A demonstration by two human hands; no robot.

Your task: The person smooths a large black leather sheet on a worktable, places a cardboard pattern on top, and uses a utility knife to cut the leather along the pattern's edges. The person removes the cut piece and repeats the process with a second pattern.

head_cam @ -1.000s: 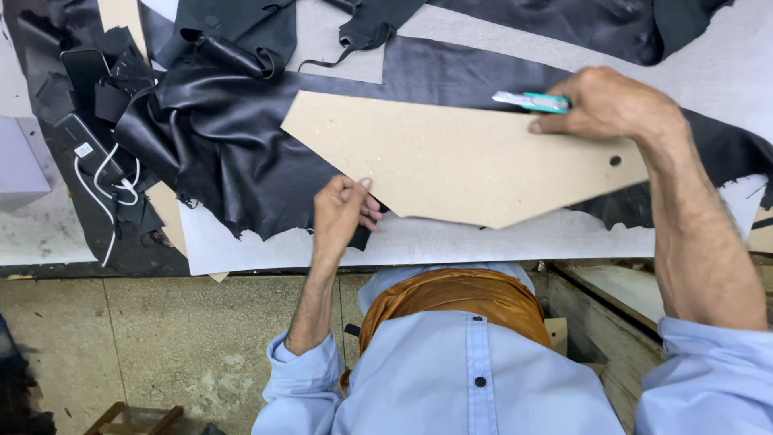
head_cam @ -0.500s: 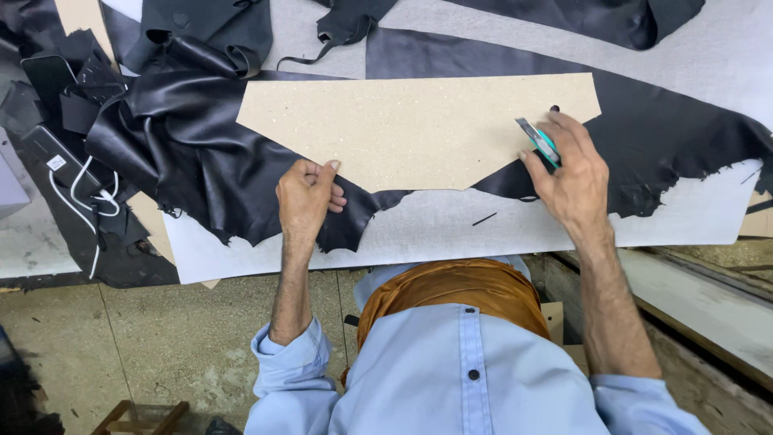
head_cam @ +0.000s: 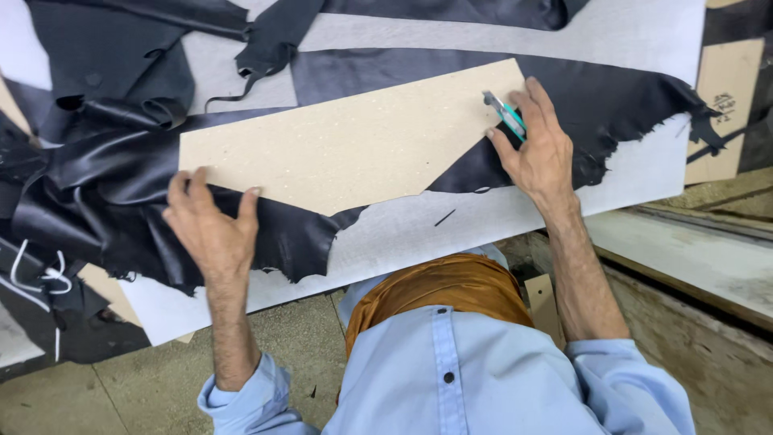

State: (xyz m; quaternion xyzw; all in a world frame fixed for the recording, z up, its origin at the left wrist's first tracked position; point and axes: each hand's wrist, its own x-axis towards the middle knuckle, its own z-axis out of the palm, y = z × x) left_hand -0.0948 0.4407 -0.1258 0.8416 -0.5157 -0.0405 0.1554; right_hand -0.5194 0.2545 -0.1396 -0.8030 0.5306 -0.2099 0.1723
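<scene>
A tan cardboard pattern [head_cam: 354, 141] lies on a sheet of black leather [head_cam: 612, 101] spread over a grey work surface [head_cam: 451, 229]. My left hand [head_cam: 211, 228] presses flat, fingers spread, on the leather at the pattern's near left edge. At the pattern's right end, my right hand [head_cam: 535, 149] grips a small teal-handled cutter [head_cam: 505, 113], its blade resting on the cardboard edge. More black leather [head_cam: 88, 193] is bunched up to the left.
Loose black leather pieces [head_cam: 266, 40] lie at the far side. Another cardboard piece [head_cam: 725, 105] sits at the right edge. A small black scrap [head_cam: 444, 217] lies on the grey surface. White cord [head_cam: 40, 274] is at lower left. Concrete floor lies below.
The pattern has swung further left and now lies slanted across the leather. My left hand moved left along the leather; my right hand moved with the cutter to the pattern's right end.
</scene>
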